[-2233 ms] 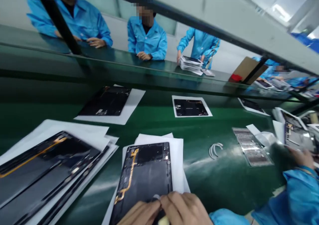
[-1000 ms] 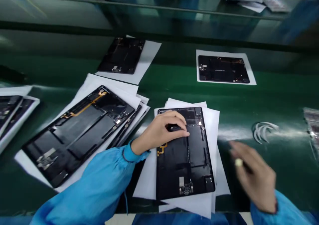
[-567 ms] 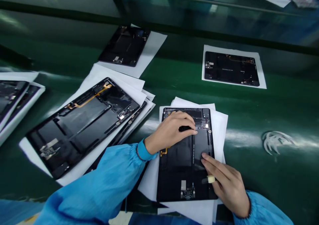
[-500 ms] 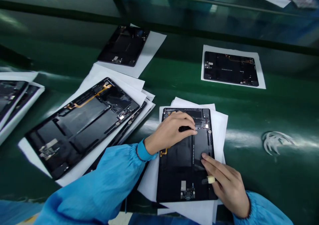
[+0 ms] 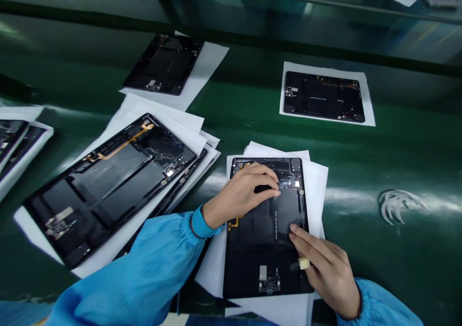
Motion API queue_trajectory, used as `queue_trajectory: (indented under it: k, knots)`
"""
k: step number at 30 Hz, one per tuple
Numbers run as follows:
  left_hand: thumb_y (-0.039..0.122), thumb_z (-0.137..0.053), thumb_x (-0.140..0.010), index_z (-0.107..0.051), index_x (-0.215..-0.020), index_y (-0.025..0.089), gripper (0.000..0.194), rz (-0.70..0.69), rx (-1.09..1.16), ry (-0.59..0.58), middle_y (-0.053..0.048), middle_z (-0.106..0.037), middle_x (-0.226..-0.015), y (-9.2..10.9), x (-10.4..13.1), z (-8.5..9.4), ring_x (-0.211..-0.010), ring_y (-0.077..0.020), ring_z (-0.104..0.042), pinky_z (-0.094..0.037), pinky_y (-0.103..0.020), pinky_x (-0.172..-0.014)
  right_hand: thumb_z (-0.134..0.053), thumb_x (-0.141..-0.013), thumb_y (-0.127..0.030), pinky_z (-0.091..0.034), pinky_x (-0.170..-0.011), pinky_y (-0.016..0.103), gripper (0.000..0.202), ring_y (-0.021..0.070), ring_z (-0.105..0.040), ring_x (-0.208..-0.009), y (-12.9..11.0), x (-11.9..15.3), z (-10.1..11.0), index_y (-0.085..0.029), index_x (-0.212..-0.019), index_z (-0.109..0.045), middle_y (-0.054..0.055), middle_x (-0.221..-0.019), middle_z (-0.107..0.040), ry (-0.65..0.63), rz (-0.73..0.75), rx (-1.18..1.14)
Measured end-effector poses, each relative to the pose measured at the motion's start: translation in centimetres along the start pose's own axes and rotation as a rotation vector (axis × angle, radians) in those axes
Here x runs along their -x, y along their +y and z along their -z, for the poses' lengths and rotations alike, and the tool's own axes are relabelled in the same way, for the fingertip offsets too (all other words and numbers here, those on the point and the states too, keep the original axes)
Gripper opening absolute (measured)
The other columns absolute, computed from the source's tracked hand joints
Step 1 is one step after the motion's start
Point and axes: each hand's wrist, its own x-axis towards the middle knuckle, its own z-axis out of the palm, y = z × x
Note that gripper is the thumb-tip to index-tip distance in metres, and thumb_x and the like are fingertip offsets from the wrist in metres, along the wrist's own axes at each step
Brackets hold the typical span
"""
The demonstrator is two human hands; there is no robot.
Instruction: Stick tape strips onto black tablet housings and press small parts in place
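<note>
An opened black tablet (image 5: 252,254), its insides showing, lies upright in my view on white sheets. My left hand (image 5: 249,186) is over its upper half, thumb and fingertips brought together near the top of the middle strip; whatever they pinch is hidden. Two fingertips of my right hand (image 5: 325,261) rest on the right side of the tablet's dark inner surface. Beneath those fingers, that hand holds a small pale yellow piece with a dark tip (image 5: 304,263). Near the tablet's lower edge shows a small circuit board (image 5: 269,283).
Left of it, another opened tablet (image 5: 108,181) lies slanted on a stack with white sheets between. Further tablets lie at the back left (image 5: 166,64), back right (image 5: 325,97) and far left edge (image 5: 10,136). Curled clear strips (image 5: 399,206) sit on the green bench at right.
The view has shifted slightly, so the surrounding tablets appear further left. Both hands keep nearly the same places and poses on the tablet.
</note>
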Motion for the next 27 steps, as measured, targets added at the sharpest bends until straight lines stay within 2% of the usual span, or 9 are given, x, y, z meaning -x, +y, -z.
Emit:
queue_trajectory:
  k: [11,19,27]
  knots:
    - [0.024,-0.065,-0.089,-0.068,-0.087,0.021,0.004,0.012,-0.009,-0.014,-0.002,-0.067,-0.103,0.1,0.0,0.1,-0.095,-0.0183,-0.062,-0.047,-0.034,-0.087,-0.041,-0.084,0.004,-0.062,-0.071,0.03,0.051,0.0188,-0.071,-0.093,-0.2,-0.4,0.3,-0.017,-0.127,-0.06,0.009,-0.126,-0.065,0.026,-0.004,-0.005]
    - [0.022,-0.066,-0.089,-0.068,-0.086,0.02,0.004,0.003,-0.016,-0.004,-0.002,-0.068,-0.102,0.2,0.0,0.1,-0.093,-0.0183,-0.062,-0.046,-0.034,-0.086,-0.039,-0.085,0.005,-0.061,-0.071,0.031,0.052,0.0191,-0.07,-0.096,-0.2,-0.1,0.2,-0.015,-0.13,-0.057,0.011,-0.129,-0.063,-0.004,0.013,0.006]
    - [0.023,-0.065,-0.089,-0.067,-0.086,0.021,0.004,0.008,-0.02,0.002,-0.002,-0.068,-0.101,0.1,0.0,-0.1,-0.093,-0.0189,-0.062,-0.047,-0.035,-0.085,-0.038,-0.088,0.001,-0.06,-0.066,0.028,0.048,0.0175,-0.072,-0.085,-1.2,-0.8,1.3,-0.014,-0.129,-0.059,0.01,-0.124,-0.066,-0.005,0.054,0.156]
